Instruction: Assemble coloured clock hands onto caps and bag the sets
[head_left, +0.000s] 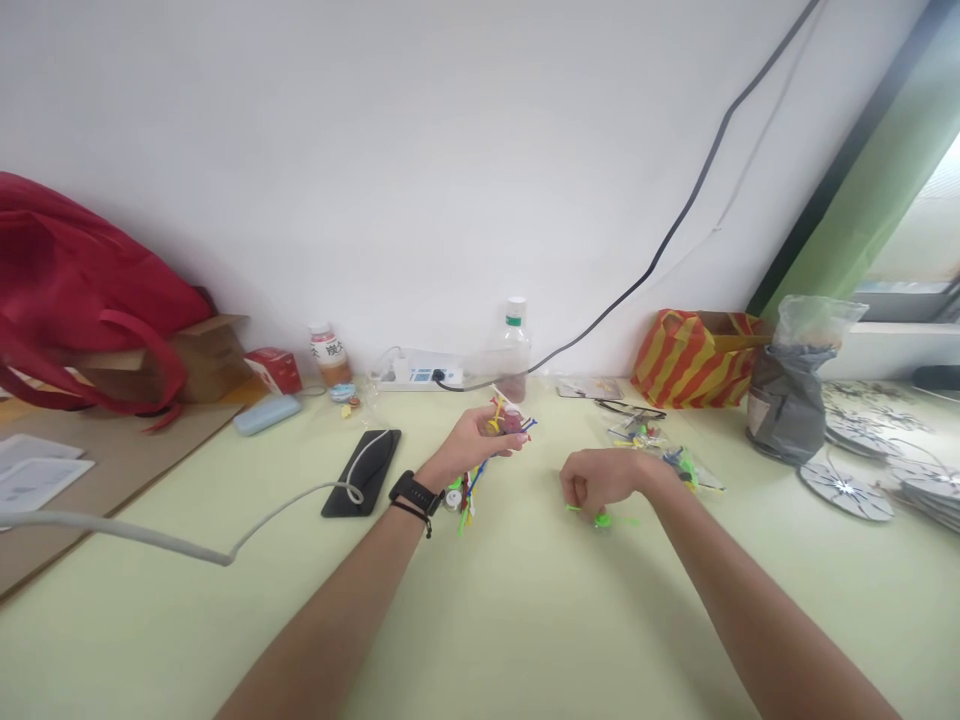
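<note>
My left hand [484,435] is closed around a bunch of small plastic pieces [501,416] in yellow, white, red and blue, held above the table. Beneath its wrist lies a loose pile of similar thin pieces [466,498] with a white round part, partly hidden by the arm. My right hand [600,478] is curled down at the tabletop, its fingertips pinching one end of a bright green plastic piece [603,521] with a round middle and thin arms. Behind the right wrist are more coloured pieces [643,434], and a clear bag of them [686,468] sits beside it.
A black phone [361,473] with a grey cable lies left. Along the wall stand a drink bottle [328,355], a power strip [420,370], a clear bottle [514,350] and a striped bag [697,360]. A grey bag [787,400] and patterned discs [846,490] are right.
</note>
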